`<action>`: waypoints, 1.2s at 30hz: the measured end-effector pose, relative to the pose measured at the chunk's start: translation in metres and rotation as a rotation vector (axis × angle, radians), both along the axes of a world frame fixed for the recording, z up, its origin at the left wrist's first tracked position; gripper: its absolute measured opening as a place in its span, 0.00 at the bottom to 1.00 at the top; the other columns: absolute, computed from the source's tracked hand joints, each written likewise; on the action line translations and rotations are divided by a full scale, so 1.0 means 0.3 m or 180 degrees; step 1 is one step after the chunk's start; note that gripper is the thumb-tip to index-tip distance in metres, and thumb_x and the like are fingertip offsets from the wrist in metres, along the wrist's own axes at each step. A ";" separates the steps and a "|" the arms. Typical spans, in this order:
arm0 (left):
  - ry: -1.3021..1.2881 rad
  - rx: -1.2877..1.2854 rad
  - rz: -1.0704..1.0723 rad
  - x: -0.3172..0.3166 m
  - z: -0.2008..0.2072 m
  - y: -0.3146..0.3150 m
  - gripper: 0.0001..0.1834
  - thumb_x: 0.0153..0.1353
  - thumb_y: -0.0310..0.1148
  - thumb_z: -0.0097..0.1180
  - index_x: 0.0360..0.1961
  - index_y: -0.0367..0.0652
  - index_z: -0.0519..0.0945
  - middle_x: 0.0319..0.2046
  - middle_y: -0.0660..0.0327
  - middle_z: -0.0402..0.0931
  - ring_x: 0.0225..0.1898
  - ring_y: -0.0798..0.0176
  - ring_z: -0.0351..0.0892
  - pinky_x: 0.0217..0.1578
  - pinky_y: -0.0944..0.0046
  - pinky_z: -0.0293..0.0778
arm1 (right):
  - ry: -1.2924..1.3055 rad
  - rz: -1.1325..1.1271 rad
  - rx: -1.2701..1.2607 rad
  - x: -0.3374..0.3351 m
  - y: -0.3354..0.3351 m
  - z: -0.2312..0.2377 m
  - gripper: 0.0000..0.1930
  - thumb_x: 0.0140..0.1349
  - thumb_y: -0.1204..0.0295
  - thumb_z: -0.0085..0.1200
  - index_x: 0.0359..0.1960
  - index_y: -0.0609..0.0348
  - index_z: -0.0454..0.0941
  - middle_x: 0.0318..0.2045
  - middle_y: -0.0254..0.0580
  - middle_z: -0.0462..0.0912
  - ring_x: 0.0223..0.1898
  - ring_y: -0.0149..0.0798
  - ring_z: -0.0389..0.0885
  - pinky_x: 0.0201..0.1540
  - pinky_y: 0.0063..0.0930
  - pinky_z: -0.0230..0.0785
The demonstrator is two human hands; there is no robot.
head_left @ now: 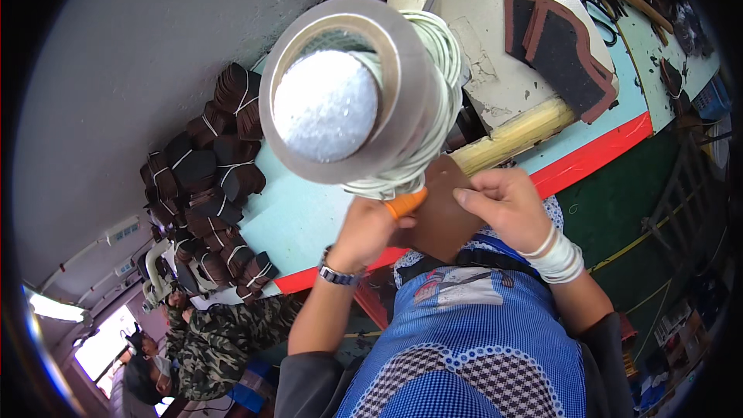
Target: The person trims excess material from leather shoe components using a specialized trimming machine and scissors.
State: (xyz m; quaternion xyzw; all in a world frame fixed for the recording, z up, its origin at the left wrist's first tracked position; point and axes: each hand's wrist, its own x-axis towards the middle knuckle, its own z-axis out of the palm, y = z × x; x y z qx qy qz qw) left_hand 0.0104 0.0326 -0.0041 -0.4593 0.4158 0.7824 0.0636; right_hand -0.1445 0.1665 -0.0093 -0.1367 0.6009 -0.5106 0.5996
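Between my two hands, just above my lap at the table edge, is a flat brown leather-like piece (443, 220). My left hand (370, 234), wearing an orange finger cover and a wristwatch, is closed on the piece's left side. My right hand (507, 207) pinches its right edge between thumb and fingers; pale bands are wrapped around that wrist. A post topped with a clear tape roll (282, 39) and hung with pale green elastic bands (445, 70) rises close before me. It covers part of the table just beyond my left hand.
Banded bundles of dark brown pieces (197, 166) crowd the table's left end. At right, black pieces with brown edges (561, 46) lie on a pale board, above a yellowish wooden bar (515, 137). Scissors (600, 15) lie beyond. A person in camouflage (224, 348) is at left.
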 end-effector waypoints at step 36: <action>-0.1114 -0.3491 -0.1917 0.201 -0.147 0.077 0.31 0.47 0.45 0.65 0.44 0.29 0.74 0.35 0.42 0.76 0.38 0.41 0.76 0.39 0.55 0.72 | 0.5794 -0.0251 0.0297 -0.299 0.023 0.042 0.34 0.40 0.63 0.66 0.50 0.66 0.69 0.44 0.56 0.68 0.47 0.52 0.66 0.50 0.41 0.61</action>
